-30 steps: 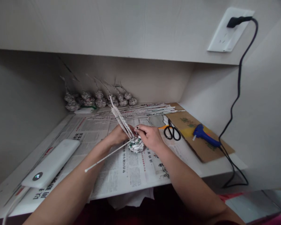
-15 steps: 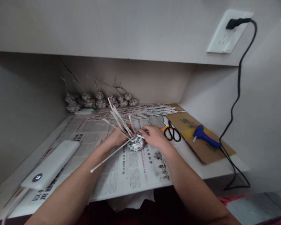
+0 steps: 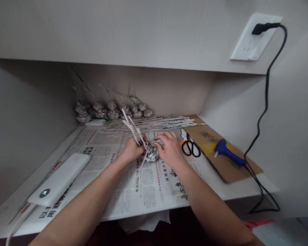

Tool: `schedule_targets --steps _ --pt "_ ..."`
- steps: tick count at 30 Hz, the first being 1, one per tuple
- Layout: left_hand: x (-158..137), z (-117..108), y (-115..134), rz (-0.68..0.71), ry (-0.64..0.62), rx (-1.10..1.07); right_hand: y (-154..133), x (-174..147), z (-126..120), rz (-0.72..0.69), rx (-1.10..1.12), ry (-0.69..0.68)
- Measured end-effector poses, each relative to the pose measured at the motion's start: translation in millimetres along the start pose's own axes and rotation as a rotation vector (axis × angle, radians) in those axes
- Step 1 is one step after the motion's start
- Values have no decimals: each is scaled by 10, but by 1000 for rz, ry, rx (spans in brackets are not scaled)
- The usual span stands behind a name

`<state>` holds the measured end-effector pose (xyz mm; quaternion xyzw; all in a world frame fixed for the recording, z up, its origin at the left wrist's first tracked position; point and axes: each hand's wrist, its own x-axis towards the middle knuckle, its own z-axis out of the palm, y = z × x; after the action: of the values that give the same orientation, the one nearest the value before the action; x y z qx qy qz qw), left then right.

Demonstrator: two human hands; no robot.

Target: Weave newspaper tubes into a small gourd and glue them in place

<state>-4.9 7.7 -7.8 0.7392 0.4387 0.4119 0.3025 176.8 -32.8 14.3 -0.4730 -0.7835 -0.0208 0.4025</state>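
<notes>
A small round ball woven from rolled newspaper strips (image 3: 152, 154) sits on the newspaper sheet (image 3: 125, 191) between my hands. Several paper sticks (image 3: 129, 124) rise from its top, leaning left and away from me, and one short end points down toward me. My left hand (image 3: 133, 147) is closed around the base of these sticks at the ball's upper left. At the ball's upper right, my right hand (image 3: 169, 145) pinches a paper strip with thumb and forefinger. The fingertips of the left hand are partly hidden behind the sticks.
Several woven gourd shapes (image 3: 114, 111) stand along the back wall. Before them lies a pile of paper sticks (image 3: 156, 123). Black-handled scissors (image 3: 191, 148), cardboard (image 3: 220, 164) and a corded blue glue gun (image 3: 228, 153) lie right. A white power bank (image 3: 61, 179) lies left.
The long stick that pointed toward my left forearm no longer extends there. The upright sticks are gathered closer together. My right hand has shifted slightly over the ball. The whole view has tilted a little.
</notes>
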Motion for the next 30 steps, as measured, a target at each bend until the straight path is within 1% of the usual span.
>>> schedule_targets --steps 2,4,7,9,12,16,18,20,22,26,27,28,29,30 --pt "-1 -10 -1 -30 17 -10 -6 2 8 -21 1 75" --pt "-4 -17 3 -38 33 -3 -18 1 27 -49 14 81" --pt "-7 -12 7 -26 61 60 -38 -13 76 -48 40 -20" --pt "-8 1 14 -45 63 87 -43 -27 117 -23 72 -81" --pt "-8 32 29 -91 72 34 -29 -46 185 44 136 -76" --pt "0 76 24 -126 95 -84 15 -61 271 240 204 -39" --pt "7 91 5 -122 87 -120 33 -63 299 295 230 -37" --pt "15 97 -17 -102 83 -138 43 -65 308 282 238 -41" --pt "21 93 -27 -78 95 -155 39 -67 296 229 228 -36" --pt "7 41 30 -3 168 -219 -7 -62 210 125 193 52" --pt "-6 20 60 42 146 -196 -24 -57 179 112 177 76" --pt "-22 -4 92 102 170 -134 -43 -51 145 101 157 96" --pt "-40 -28 124 179 169 -75 -61 -46 111 89 136 111" --pt "-60 -50 152 252 216 -50 -80 -42 79 76 117 124"
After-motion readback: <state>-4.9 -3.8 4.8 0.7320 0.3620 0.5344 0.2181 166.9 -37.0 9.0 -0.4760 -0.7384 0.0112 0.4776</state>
